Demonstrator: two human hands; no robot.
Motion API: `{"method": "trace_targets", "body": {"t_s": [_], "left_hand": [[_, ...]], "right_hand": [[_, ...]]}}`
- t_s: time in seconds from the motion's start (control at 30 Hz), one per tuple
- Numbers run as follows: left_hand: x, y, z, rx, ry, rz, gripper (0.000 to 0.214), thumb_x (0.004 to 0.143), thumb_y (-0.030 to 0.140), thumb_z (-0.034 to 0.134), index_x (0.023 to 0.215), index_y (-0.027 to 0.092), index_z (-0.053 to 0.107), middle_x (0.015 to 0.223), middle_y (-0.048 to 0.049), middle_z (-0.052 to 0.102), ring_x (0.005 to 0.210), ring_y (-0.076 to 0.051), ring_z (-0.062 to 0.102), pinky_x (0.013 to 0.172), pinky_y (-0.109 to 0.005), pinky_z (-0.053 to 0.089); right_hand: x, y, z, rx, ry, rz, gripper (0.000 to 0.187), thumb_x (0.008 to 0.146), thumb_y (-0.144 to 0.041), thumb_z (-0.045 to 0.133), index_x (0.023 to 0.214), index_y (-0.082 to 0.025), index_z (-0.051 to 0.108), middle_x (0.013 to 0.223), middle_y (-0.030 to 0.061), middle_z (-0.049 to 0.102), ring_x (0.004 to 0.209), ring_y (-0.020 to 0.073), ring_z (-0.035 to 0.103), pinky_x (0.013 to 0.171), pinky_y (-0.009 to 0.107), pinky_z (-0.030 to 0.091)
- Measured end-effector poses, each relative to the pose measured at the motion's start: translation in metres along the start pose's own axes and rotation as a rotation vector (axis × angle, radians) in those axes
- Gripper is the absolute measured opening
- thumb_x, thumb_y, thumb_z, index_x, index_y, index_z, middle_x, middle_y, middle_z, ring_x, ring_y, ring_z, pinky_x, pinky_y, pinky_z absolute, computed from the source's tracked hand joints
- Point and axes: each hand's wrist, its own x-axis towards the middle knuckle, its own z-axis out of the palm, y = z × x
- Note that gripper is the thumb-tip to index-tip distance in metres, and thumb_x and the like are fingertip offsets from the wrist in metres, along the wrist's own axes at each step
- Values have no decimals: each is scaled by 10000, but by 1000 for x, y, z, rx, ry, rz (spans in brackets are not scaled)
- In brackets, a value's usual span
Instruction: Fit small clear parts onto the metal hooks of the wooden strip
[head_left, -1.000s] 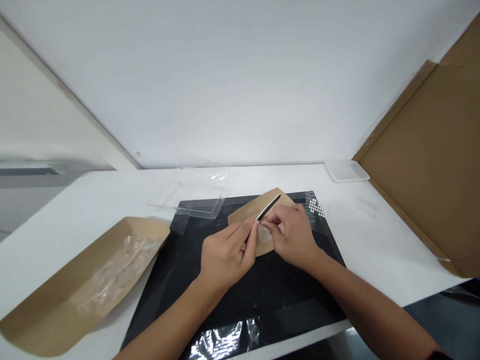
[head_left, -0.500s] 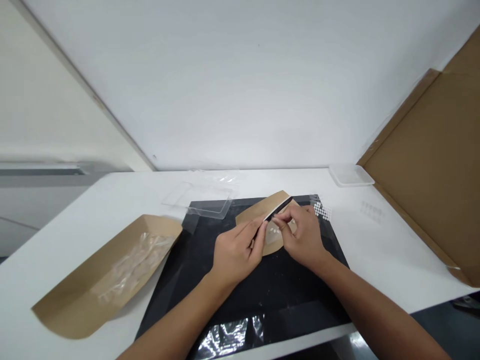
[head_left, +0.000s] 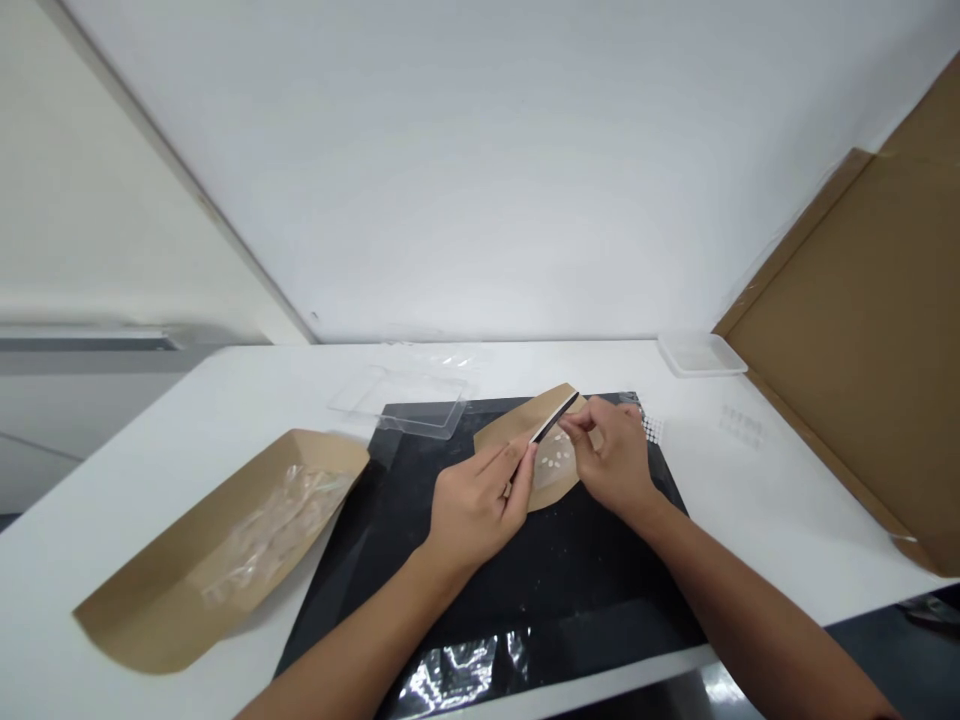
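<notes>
My left hand (head_left: 480, 500) is closed on a thin, flat black-and-white strip (head_left: 553, 418), which points up and to the right out of the fingers. Close to the strip's upper end, the thumb and fingertips of my right hand (head_left: 611, 452) are pinched together; anything between them is too small to make out. Below both hands lies a brown cardboard tray (head_left: 517, 422) with small white oval pieces (head_left: 556, 460) in it. Behind my right hand, partly covered by it, is a sheet of white round dots (head_left: 652, 430).
A black mat (head_left: 570, 590) lies under the work. To the left, a larger brown card tray (head_left: 150, 600) holds clear plastic bags (head_left: 277, 520). Clear plastic lids (head_left: 405, 400) lie at the back. A translucent container (head_left: 701, 355) stands near the big cardboard box (head_left: 862, 350) on the right.
My right hand has shifted slightly right, toward the strip's upper end, uncovering more of the strip and the white pieces. My left hand keeps its hold.
</notes>
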Motion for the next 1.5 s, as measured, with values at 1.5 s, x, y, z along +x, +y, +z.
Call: {"method": "trace_targets", "body": {"t_s": [1.5], "left_hand": [[0,3,-2,101,-106,-44,231,1034,297,640,1239,250,736,905,-20,647,699,-118,633,611,-221,494]], "right_hand": [[-8,9,-9,160,-35,12,221,1006,-462,697,959,-248,667,831,14,748,716,176,737,629,294,538]]}}
